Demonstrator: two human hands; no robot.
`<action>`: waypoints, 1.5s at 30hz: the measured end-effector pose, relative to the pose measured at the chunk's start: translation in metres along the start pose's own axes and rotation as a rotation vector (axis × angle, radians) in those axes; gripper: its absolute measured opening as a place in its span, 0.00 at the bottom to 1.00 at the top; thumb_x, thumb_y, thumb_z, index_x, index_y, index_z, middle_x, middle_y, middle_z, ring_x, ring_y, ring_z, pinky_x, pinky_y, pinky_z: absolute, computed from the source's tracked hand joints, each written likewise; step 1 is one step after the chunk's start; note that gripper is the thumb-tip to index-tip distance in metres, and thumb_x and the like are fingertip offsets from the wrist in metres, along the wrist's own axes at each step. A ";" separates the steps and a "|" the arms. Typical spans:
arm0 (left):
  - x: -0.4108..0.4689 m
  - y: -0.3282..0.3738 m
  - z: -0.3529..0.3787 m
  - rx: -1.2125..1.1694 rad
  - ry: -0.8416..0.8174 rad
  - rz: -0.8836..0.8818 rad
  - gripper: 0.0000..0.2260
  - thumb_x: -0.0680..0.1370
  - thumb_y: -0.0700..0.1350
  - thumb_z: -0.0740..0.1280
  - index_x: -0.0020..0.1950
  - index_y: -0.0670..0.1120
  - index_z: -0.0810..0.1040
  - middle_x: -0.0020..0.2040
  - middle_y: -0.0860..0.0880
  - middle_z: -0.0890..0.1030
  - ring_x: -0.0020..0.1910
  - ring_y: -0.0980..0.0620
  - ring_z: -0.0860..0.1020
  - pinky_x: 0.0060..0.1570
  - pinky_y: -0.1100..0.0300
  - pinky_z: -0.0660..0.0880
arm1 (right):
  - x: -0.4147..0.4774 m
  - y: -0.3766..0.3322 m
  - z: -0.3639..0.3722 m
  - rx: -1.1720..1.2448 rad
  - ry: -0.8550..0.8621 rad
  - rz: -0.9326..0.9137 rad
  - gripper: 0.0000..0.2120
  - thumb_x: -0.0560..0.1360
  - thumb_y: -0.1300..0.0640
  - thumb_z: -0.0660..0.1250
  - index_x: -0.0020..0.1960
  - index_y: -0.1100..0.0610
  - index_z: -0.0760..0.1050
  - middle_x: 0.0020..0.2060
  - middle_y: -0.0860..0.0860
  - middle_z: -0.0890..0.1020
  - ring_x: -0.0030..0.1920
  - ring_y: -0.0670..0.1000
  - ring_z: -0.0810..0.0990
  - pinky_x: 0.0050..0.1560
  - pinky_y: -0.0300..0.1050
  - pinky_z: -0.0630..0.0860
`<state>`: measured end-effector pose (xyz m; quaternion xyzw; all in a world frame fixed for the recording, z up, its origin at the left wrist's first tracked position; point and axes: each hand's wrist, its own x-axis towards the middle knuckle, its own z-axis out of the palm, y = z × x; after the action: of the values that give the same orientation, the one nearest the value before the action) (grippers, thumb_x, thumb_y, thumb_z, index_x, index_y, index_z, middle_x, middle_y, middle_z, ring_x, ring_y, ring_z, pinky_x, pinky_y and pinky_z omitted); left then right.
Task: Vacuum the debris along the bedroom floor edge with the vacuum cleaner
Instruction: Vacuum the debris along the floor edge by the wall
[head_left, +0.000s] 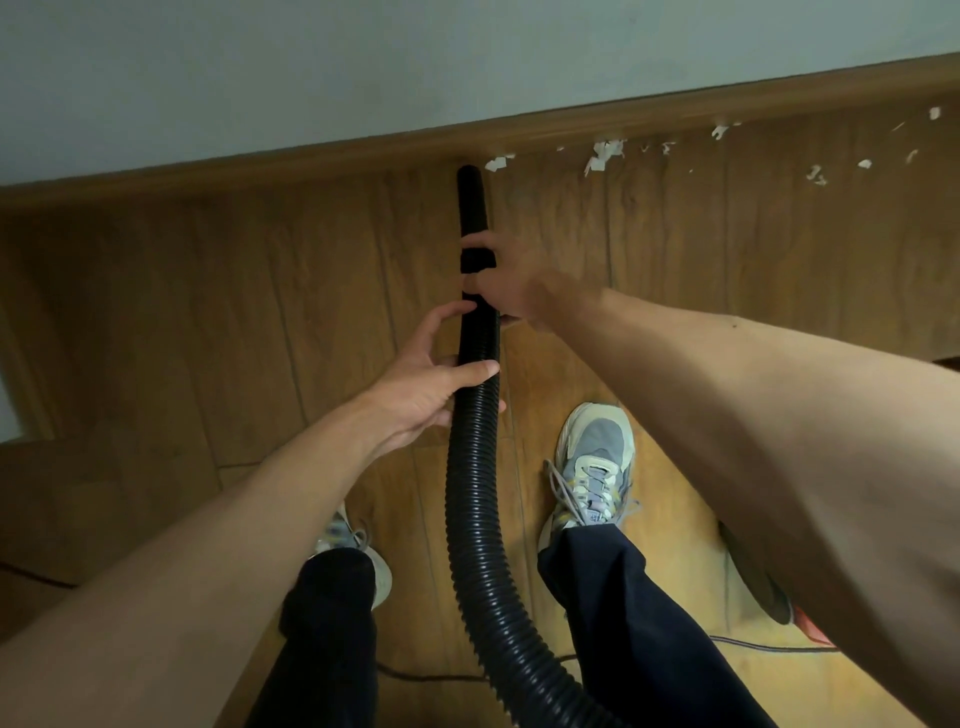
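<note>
Both hands grip black ribbed plastic vacuum hose (474, 467): left hand (431, 384) near, right hand (511, 280) farther; nozzle tip beside white paper scraps (602, 156).

A plain pale grey wall (363, 67) fills the far side, dimly and evenly lit. Along its foot runs a brown wooden skirting (260, 169), which climbs toward the right in this tilted view. The floor (208, 291) is brown wood-grain planks with dark seams, running from near to far. It is dull and shadowed far and left, brighter and yellower near right. At the left edge is a small pale patch (6, 405), too cut off to identify.
</note>
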<state>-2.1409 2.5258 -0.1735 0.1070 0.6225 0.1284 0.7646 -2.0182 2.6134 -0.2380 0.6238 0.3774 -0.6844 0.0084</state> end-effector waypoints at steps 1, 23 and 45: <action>0.001 0.001 0.002 0.007 -0.004 -0.003 0.30 0.76 0.33 0.71 0.69 0.60 0.69 0.60 0.38 0.81 0.42 0.40 0.85 0.40 0.45 0.83 | -0.001 0.001 -0.002 0.006 0.003 0.003 0.25 0.79 0.62 0.63 0.73 0.45 0.66 0.63 0.56 0.74 0.53 0.56 0.80 0.46 0.50 0.83; 0.015 0.017 0.025 0.104 -0.077 -0.049 0.30 0.76 0.34 0.71 0.70 0.60 0.68 0.62 0.38 0.80 0.47 0.37 0.85 0.44 0.40 0.83 | -0.005 0.017 -0.036 0.126 0.068 0.020 0.25 0.79 0.61 0.65 0.72 0.45 0.69 0.62 0.54 0.75 0.51 0.54 0.80 0.40 0.45 0.83; 0.011 0.030 0.010 0.185 -0.056 -0.063 0.28 0.75 0.36 0.72 0.67 0.62 0.70 0.58 0.42 0.84 0.47 0.39 0.85 0.43 0.45 0.83 | 0.006 0.005 -0.028 0.129 0.032 0.010 0.27 0.77 0.63 0.65 0.73 0.47 0.68 0.64 0.56 0.72 0.53 0.58 0.80 0.44 0.56 0.84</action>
<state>-2.1311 2.5577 -0.1725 0.1611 0.6129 0.0435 0.7723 -1.9938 2.6275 -0.2441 0.6358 0.3295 -0.6971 -0.0344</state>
